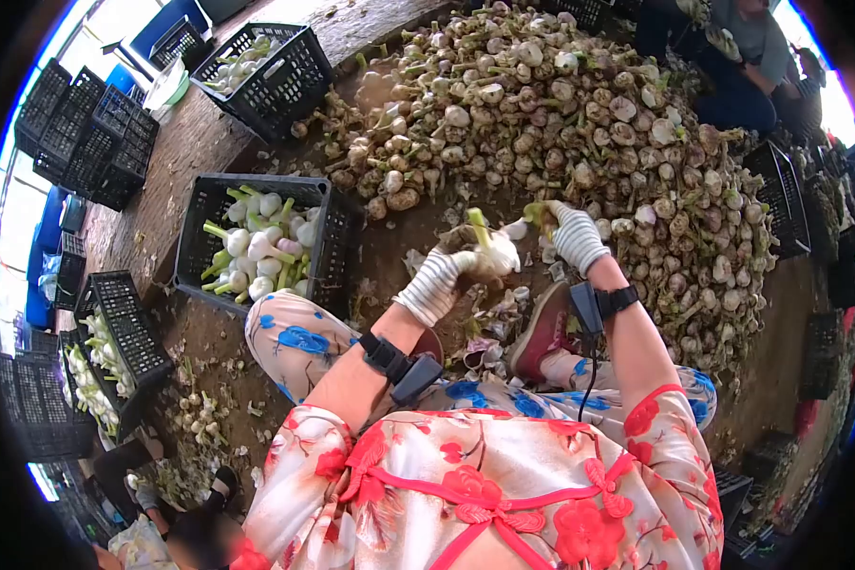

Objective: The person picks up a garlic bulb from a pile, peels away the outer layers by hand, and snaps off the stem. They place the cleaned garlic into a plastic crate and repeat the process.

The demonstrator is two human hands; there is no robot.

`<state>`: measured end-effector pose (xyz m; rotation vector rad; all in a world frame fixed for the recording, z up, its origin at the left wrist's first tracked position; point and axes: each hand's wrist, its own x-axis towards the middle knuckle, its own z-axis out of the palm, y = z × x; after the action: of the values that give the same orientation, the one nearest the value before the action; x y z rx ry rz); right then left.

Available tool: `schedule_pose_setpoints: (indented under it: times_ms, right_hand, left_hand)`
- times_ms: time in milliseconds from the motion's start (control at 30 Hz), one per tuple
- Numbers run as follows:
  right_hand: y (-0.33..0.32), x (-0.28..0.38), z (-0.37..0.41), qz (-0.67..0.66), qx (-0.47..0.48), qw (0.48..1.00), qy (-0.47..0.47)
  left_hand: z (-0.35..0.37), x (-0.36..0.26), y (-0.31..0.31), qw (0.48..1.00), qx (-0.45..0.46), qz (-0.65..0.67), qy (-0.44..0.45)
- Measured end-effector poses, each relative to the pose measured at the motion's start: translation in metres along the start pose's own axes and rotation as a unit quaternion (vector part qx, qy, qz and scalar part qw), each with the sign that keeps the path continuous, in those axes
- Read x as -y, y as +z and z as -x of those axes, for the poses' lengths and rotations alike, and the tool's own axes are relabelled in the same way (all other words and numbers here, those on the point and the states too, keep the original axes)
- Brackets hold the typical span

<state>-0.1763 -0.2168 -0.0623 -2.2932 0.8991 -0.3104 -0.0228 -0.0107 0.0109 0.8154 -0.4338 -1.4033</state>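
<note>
My left hand [437, 283], in a striped white work glove, is closed around a garlic bulb [500, 255]. The bulb is mostly white, its cut green stem pointing up. Just to its right is my right hand [578, 237], gloved the same way, with its fingertips pinched together. Brownish-green stuff shows at those fingertips, and I cannot tell whether it is peel or the soiled glove. Below the hands, loose garlic skins [489, 323] litter the ground between my shoes. A black crate [337, 237] of cleaned garlic stands left of my left hand.
A large heap of unpeeled garlic [551, 123] spreads ahead and to the right. More black crates with garlic stand at the upper left [290, 90] and at the left [133, 328]. One person [750, 66] sits beyond the heap; another [152, 532] is at the lower left.
</note>
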Motion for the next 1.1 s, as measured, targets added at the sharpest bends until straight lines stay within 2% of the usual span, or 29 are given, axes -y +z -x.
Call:
schedule_pose_setpoints:
  times_ms: [33,67,100,167,200,267,300,333,367,400,433,467,500,533,567,633,667,700,733,767,833,867,900,933,967,1000,1033,1067,1100]
  right_hand:
    - [0.015,-0.021,0.0,-0.092,0.048,0.994,-0.044]
    - [0.009,0.002,0.013,-0.308,0.115,0.944,0.029]
    - [-0.001,0.036,0.024,-0.506,0.173,0.839,0.099]
    - [-0.005,0.057,0.027,-0.602,0.225,0.763,0.079]
    - [-0.004,0.072,0.031,-0.62,0.236,0.745,0.071]
    - [0.011,0.076,0.035,-0.627,0.238,0.735,0.096]
    - [0.017,0.077,0.035,-0.62,0.246,0.739,0.095]
    - [0.02,0.078,0.042,-0.659,0.205,0.709,0.144]
    - [0.027,0.076,0.042,-0.661,0.207,0.707,0.144]
    - [0.037,0.071,0.042,-0.679,0.208,0.688,0.149]
    - [0.045,0.067,0.042,-0.696,0.208,0.669,0.154]
    - [0.046,0.076,0.043,-0.678,0.157,0.702,0.151]
    - [0.044,0.077,0.044,-0.68,0.157,0.7,0.152]
    - [0.042,0.078,0.044,-0.67,0.144,0.712,0.155]
    - [0.04,0.081,0.045,-0.66,0.132,0.723,0.16]
    - [0.035,0.089,0.044,-0.668,0.1,0.721,0.158]
    - [0.041,0.081,0.039,-0.522,0.069,0.84,0.128]
    - [0.048,0.071,0.035,-0.357,0.034,0.929,0.094]
    - [0.069,0.054,0.036,-0.365,0.066,0.928,0.02]
    - [0.037,0.089,0.05,-0.316,0.178,0.928,0.087]
    - [0.006,0.106,0.058,-0.299,0.248,0.921,-0.022]
    - [-0.022,0.115,0.06,-0.342,0.226,0.912,-0.018]
    - [-0.045,0.117,0.061,-0.385,0.203,0.9,-0.014]
    - [-0.051,0.11,0.062,-0.57,0.157,0.806,0.034]
    - [-0.061,0.098,0.058,-0.614,0.128,0.779,0.031]
    - [-0.06,0.083,0.053,-0.58,0.122,0.804,0.038]
    - [-0.055,0.063,0.046,-0.483,0.137,0.863,0.053]
    - [-0.043,0.05,0.041,-0.269,0.162,0.948,0.058]
    - [-0.03,0.057,0.036,0.09,0.157,0.983,0.036]
  left_hand:
    - [0.001,-0.001,-0.003,0.998,-0.036,0.047,-0.032]
    - [0.0,-0.003,-0.006,0.997,-0.028,0.046,-0.061]
    - [-0.002,-0.004,-0.008,0.995,-0.019,0.046,-0.088]
    - [-0.004,0.001,-0.009,0.994,0.009,0.071,-0.078]
    - [-0.003,0.001,-0.007,0.997,0.022,0.043,-0.06]
    - [-0.003,-0.001,-0.006,0.998,0.037,-0.044,-0.026]
    - [-0.003,-0.006,-0.006,0.998,0.036,-0.045,-0.026]
    - [-0.003,-0.014,-0.007,0.992,0.055,-0.101,-0.055]
    - [-0.002,-0.019,-0.007,0.981,0.072,-0.156,-0.084]
    - [-0.008,-0.002,-0.016,0.992,-0.004,-0.13,0.004]
    - [-0.011,0.009,-0.028,0.991,-0.006,-0.131,0.003]
    - [-0.012,0.011,-0.028,0.98,-0.061,-0.18,0.051]
    - [-0.012,0.012,-0.029,0.962,-0.114,-0.228,0.099]
    - [-0.018,0.018,-0.044,0.943,-0.125,-0.276,0.137]
    - [-0.019,0.01,-0.039,0.94,-0.165,-0.272,0.124]
    - [-0.017,0.001,-0.043,0.972,-0.132,-0.179,0.069]
    - [-0.012,-0.01,-0.029,0.983,-0.148,-0.097,0.058]
    - [-0.012,-0.012,-0.029,0.989,-0.137,-0.028,0.056]
    - [-0.016,-0.008,-0.035,0.988,-0.144,0.008,0.052]
    - [-0.022,-0.005,-0.042,0.986,-0.151,0.045,0.051]
    - [-0.028,-0.008,-0.043,0.959,-0.215,0.175,0.054]
    - [-0.03,-0.01,-0.044,0.944,-0.238,0.223,0.038]
    - [-0.032,-0.003,-0.065,0.95,-0.209,0.232,0.017]
    - [-0.032,-0.002,-0.074,0.945,-0.225,0.239,0.013]
    - [-0.034,-0.002,-0.077,0.94,-0.236,0.245,0.008]
    - [-0.035,-0.002,-0.074,0.942,-0.232,0.245,0.009]
    - [-0.034,-0.001,-0.068,0.937,-0.257,0.237,0.013]
    - [-0.033,-0.001,-0.063,0.931,-0.283,0.23,0.018]
    - [-0.031,-0.003,-0.058,0.931,-0.296,0.212,0.014]
